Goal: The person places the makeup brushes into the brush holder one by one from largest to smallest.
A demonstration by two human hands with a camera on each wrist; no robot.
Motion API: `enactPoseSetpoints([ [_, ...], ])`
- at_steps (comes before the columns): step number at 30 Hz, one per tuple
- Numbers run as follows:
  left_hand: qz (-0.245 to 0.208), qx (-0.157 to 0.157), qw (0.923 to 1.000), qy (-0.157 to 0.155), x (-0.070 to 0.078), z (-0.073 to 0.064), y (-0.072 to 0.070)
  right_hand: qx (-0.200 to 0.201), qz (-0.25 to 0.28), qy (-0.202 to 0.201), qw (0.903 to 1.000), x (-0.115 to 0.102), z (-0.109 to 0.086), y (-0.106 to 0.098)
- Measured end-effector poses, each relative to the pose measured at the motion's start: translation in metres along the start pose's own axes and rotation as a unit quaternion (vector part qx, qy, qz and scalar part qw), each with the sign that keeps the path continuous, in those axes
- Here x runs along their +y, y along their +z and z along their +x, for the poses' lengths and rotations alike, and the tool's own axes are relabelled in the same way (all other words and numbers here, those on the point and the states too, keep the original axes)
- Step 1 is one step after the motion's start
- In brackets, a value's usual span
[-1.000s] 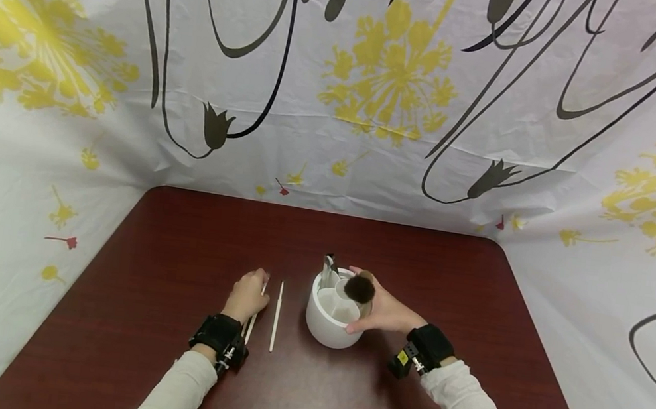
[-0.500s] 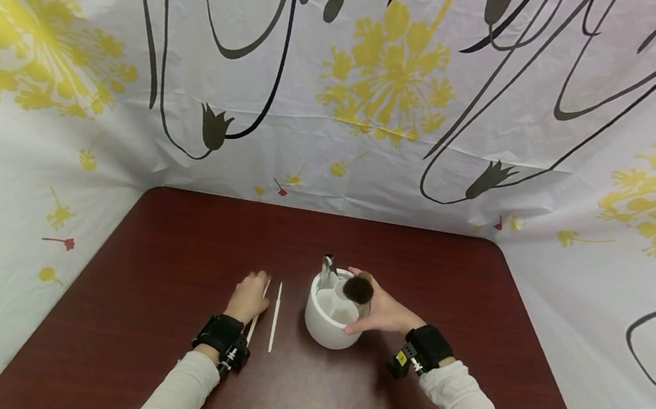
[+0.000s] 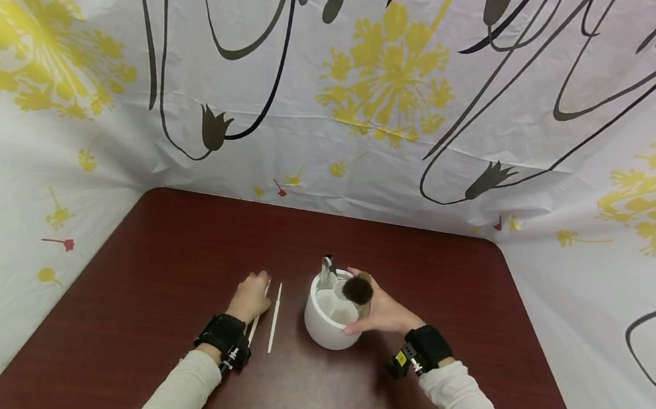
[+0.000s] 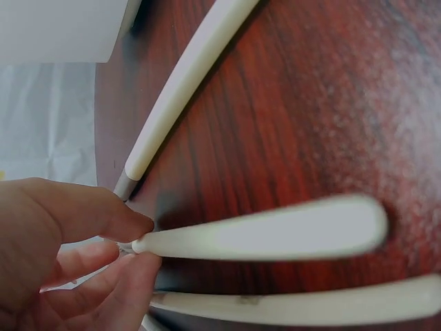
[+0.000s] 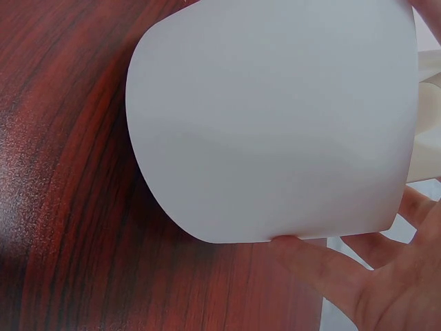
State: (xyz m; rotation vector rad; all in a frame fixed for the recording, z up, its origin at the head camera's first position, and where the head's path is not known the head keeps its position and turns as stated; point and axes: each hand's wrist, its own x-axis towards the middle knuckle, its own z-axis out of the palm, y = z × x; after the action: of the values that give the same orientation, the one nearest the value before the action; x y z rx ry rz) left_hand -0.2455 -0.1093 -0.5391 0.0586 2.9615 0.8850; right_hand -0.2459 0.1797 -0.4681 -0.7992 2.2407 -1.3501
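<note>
- Your left stick [image 4: 310, 310] lies just beside the one you hold; in the head view your hand and wrist largely hide it.
- Your left hand [image 3: 250, 298] pinches the middle stick [image 4: 275, 231] near its thin end, fingertips clamped on it; that narrow part probably suits a pinch better than the wide, rounded end. Whether its whole length touches the tabletop [image 3: 205, 231], you cannot tell.
- The right stick [image 3: 274, 327] lies loose, thin end toward the far edge, between your left hand and the cup [image 3: 323, 329], touching neither.
- The cup stands upright, about midway between the tabletop's left and right edges. Inner dividers likely keep the fluffy brush [image 3: 358, 289], at its right, apart from the grey tool [image 3: 327, 272] at its far-left rim.
- Your right hand [image 3: 385, 310] grips the cup's right wall, thumb on the near side and fingers round the far side, presumably to steady it.
- Left and right edges lie well apart from your hands, giving sideways room. Past the far edge hangs a patterned cloth [image 3: 284, 166]. The near edge is out of view. Your tightest gap is between the sticks.
</note>
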Motion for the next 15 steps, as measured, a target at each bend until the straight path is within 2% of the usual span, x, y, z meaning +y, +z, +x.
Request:
enactPoseSetpoints([
  [5,0.008,0.001,1.0000,0.001,0.005,0.000,-0.003,0.001,-0.004,0.001,1.0000,0.016,0.003,-0.001],
  [15,0.004,0.013,0.9998,0.011,0.010,-0.002,-0.008,-0.008,0.010,0.002,0.9999,-0.011,-0.003,-0.001],
])
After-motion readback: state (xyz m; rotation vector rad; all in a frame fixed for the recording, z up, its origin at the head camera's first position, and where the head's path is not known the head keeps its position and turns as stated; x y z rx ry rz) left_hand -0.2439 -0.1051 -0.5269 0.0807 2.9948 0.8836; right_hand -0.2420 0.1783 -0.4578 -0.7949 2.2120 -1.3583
